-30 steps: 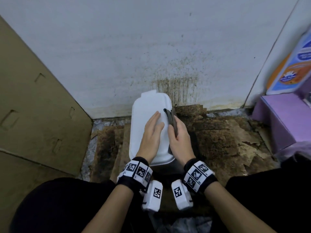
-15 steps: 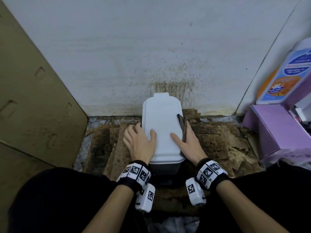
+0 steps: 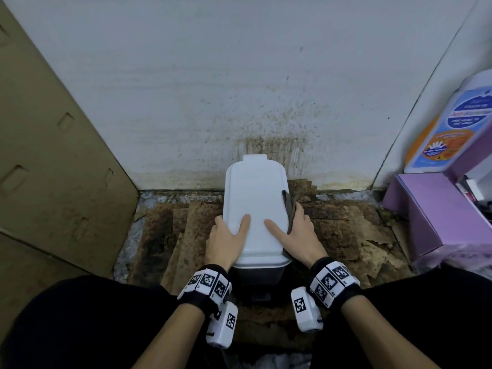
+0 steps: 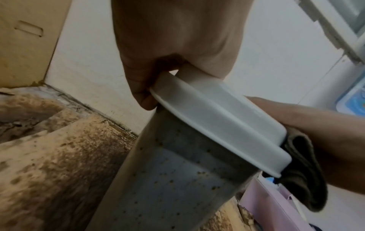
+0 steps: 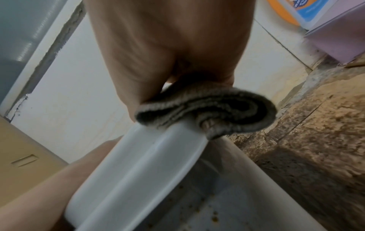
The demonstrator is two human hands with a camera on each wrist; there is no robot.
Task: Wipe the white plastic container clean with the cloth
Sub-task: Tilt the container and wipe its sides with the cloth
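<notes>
Since a second ago both hands have slid off the top of the white plastic container to clamp its two sides, and the container now stands squarer to the wall. It sits upright on the stained, peeling floor near the back edge where floor meets the spattered wall, with a flattened cardboard sheet leaning at the left and a purple box at the right. Its grey body below the white lid is speckled with brown spots in the wrist views, so much of the wiping probably remains. The left hand grips the lid's left edge, thumb on top and fingers curled under, seemingly to steady it. The right hand presses the folded grey cloth against the right side, thumb lying on the lid, likely placed to rub that wall.
</notes>
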